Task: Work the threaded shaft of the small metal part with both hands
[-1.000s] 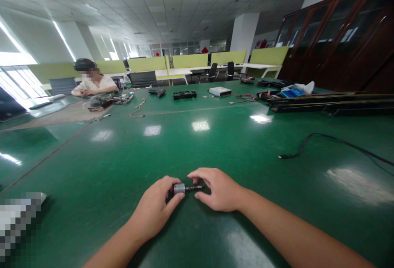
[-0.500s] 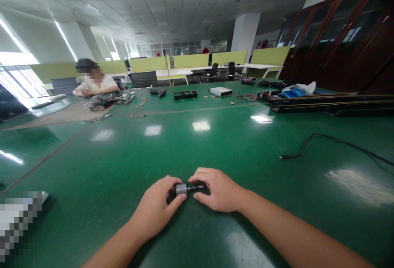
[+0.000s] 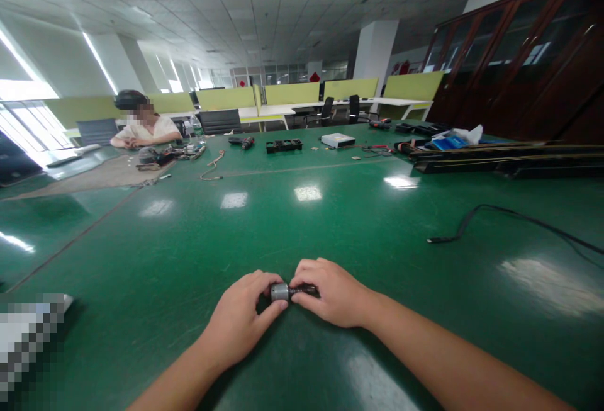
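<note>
Close to me above the green table (image 3: pixel 264 228) is a small grey metal cylinder (image 3: pixel 279 292) with a thin dark ribbed shaft (image 3: pixel 306 289) pointing right. The exact kind of part is not clear. My left hand (image 3: pixel 245 313) grips the cylinder from the left, thumb in front and fingers behind. At the right, my right hand (image 3: pixel 333 291) pinches the shaft between thumb and forefinger, just beside the cylinder. Its other fingers curl behind. The shaft's far end lies partly inside my right hand.
A black cable (image 3: pixel 500 209) lies to the right. Farther back are a power drill (image 3: pixel 242 142), a black plastic frame (image 3: pixel 284 146), a silver box (image 3: pixel 338 140) and long black rails (image 3: pixel 500 156). Across the table sits a person (image 3: pixel 147 129). At lower left is a blurred pale object (image 3: pixel 33 329).
The fingers of my right hand have closed onto the shaft near the cylinder; before, they were apart around it. My left hand keeps its grip, nearly in the same place.
</note>
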Available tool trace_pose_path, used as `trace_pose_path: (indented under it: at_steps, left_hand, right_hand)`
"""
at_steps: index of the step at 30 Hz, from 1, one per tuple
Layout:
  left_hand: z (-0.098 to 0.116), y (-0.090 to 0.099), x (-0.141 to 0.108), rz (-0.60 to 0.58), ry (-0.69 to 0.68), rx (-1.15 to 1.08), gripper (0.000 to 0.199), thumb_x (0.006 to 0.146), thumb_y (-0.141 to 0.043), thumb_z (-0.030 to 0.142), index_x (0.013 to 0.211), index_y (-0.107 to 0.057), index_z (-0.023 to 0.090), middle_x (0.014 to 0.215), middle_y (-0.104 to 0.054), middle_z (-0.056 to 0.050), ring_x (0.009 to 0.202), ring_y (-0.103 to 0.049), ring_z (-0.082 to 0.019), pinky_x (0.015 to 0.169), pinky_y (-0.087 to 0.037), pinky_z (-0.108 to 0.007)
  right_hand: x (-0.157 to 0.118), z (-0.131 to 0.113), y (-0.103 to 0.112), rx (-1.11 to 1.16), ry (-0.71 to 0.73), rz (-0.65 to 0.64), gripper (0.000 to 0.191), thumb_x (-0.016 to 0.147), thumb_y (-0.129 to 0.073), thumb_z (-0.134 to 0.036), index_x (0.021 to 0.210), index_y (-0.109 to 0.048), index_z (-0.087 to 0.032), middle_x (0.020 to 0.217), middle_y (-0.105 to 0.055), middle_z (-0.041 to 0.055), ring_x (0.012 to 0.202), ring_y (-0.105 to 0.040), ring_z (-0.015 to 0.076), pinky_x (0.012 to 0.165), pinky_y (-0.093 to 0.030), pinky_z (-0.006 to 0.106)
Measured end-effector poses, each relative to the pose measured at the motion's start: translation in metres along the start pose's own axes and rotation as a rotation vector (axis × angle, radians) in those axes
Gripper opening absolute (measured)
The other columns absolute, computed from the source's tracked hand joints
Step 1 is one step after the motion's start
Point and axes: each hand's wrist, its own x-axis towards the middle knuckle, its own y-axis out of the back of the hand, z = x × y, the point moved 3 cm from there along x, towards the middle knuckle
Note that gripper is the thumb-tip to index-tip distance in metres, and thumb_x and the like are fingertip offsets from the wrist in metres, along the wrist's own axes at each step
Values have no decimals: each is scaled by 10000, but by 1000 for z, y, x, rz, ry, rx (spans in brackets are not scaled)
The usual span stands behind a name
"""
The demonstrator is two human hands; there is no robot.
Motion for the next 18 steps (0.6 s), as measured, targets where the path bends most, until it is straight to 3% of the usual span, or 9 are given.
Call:
trace_pose_path:
  at_steps: [18]
  left_hand:
    - [1,0,0,-18,1,49,192,927,-556,358,1078,-629,264,927,-631,-11,868,-581,-203,766,-434,-308]
  right_hand:
    - [0,1,-1,7,9,28,118,828,-660,-237,939,-682,-204,865,-652,14,778,-576,152,728,-391,273]
